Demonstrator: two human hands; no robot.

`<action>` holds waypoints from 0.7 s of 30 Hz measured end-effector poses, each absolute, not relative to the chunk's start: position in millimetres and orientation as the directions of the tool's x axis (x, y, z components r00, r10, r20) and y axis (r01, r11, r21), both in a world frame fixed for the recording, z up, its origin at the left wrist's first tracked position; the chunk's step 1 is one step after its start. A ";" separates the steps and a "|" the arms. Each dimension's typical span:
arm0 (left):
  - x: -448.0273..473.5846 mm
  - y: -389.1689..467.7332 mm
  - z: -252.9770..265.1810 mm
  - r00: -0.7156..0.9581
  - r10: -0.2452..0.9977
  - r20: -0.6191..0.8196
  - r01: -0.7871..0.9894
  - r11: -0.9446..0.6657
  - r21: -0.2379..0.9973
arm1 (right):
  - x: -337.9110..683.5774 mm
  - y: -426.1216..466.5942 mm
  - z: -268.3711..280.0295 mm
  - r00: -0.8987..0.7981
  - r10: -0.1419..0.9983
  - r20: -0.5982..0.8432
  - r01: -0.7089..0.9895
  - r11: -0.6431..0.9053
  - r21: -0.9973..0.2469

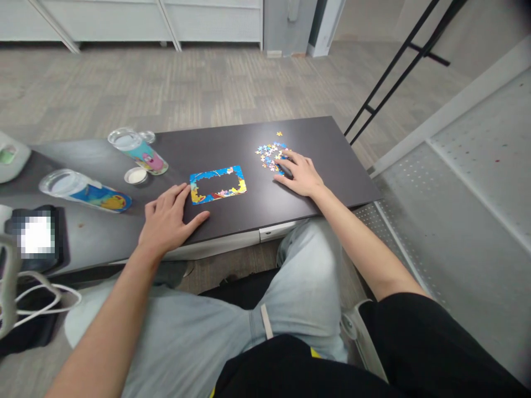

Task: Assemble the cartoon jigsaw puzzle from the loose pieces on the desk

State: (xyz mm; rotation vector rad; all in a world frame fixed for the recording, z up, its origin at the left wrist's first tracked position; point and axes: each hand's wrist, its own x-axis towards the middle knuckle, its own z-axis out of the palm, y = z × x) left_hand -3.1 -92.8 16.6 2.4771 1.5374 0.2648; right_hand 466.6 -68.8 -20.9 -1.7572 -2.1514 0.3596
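**Hands at a jigsaw frame and its loose pieces**

Tubes at far left: one printed plastic tube (85,191) lies on its side on the dark table (332,166); a second tube (139,150) lies beyond it, with a small white lid (135,175) between the two. Next, the left hand (168,218) rests palm down on the table, fingers spread and flat, gripping nothing; its fingertips lie just beside the left edge of the puzzle frame (218,184). The frame is a finished blue-and-yellow border with an open middle, lying flat near the table's centre. Further right, the loose pieces (269,153) form a small scatter, one stray piece set apart behind it. The right hand (301,174) lies over the near-right part of the scatter, fingers loosely apart and extended onto the pieces; whether a piece is pinched under the fingertips cannot be told.

Judged as sorting: steady the frame with the left hand, spread the pieces face up, and lift one piece at a time by its edges.
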 end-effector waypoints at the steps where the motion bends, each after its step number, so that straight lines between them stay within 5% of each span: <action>1: -3.2 -92.9 17.6 0.440 0.897 0.035 0.861 -0.432 0.270 | 464.4 -64.6 -20.8 -0.192 0.975 0.111 0.888 0.220 -0.404; 21: 9.5 -96.6 26.6 0.360 0.932 -0.047 0.904 -0.336 0.263 | 462.1 -43.3 -35.4 0.022 0.976 0.219 0.811 0.110 -0.574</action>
